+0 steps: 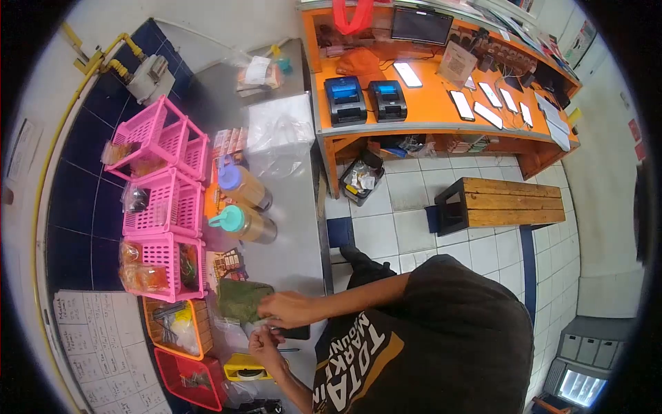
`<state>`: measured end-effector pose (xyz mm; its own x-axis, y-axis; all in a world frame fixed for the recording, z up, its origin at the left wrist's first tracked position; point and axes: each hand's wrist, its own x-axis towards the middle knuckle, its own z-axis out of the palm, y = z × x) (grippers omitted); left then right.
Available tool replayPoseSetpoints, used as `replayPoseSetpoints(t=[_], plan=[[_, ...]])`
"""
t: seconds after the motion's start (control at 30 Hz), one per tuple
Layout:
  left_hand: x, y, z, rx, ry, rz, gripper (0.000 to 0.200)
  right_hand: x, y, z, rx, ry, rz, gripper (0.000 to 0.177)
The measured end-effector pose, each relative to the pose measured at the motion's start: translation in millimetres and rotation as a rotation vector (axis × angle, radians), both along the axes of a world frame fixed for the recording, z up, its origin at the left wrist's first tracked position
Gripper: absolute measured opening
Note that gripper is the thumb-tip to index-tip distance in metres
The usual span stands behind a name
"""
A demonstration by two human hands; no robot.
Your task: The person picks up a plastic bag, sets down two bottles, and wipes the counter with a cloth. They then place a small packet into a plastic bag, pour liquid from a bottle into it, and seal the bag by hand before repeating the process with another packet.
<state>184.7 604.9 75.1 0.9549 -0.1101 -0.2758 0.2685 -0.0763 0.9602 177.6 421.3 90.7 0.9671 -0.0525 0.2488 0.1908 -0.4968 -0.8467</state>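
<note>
My right hand point(291, 309) reaches over the steel counter with its fingers pinched together. Just below it in the view, my left hand point(267, 347) is also closed, fingertips almost meeting those of the right. Between them shows a small whitish bit, too small to name. A dark green cloth-like bundle point(241, 299) lies against the right hand's fingers. Partly under my right wrist is a flat black object point(298, 333), perhaps a phone. A pen point(288, 350) lies near the left hand, and a yellow tape dispenser point(246, 368) stands beside it.
Pink stacked baskets point(165, 200), an orange basket point(178, 329) and a red basket point(189, 378) line the wall. Two shaker bottles point(248, 225) stand on the counter point(293, 255). Behind are an orange desk point(427, 127) with printers and phones, and a wooden bench point(510, 202).
</note>
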Motion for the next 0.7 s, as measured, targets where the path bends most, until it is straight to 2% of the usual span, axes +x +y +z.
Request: replayPoseSetpoints(t=[0.07,0.17,0.33,0.4,0.47,0.6,0.67,0.7], plan=[[-3,-8,9,-0.030,0.000,-0.041,0.021,-11,-5,1,0.142,0.126,0.258,0.016],[-3,-16,20,-0.045,-0.006,-0.130,0.018,-12,-14,1,0.235,0.107,0.262,0.016],[1,-14,24,0.093,-0.025,-0.313,0.019,-10,-25,11,0.307,0.188,0.337,0.018],[2,-14,21,0.029,-0.026,-0.305,0.019,-7,-28,11,0.325,0.208,0.360,0.017],[1,-15,22,-0.036,-0.029,-0.297,0.019,-4,-32,8,0.541,0.204,0.379,0.016],[-2,-20,34,-0.054,-0.007,-0.278,0.019,0,-42,15,0.491,0.193,0.435,0.014],[-1,-23,40,-0.019,0.011,-0.265,0.019,-2,-40,22,0.457,0.172,0.343,0.010],[1,-25,41,0.127,-0.185,-0.322,0.019,-2,-37,23,0.457,0.168,0.357,0.010]])
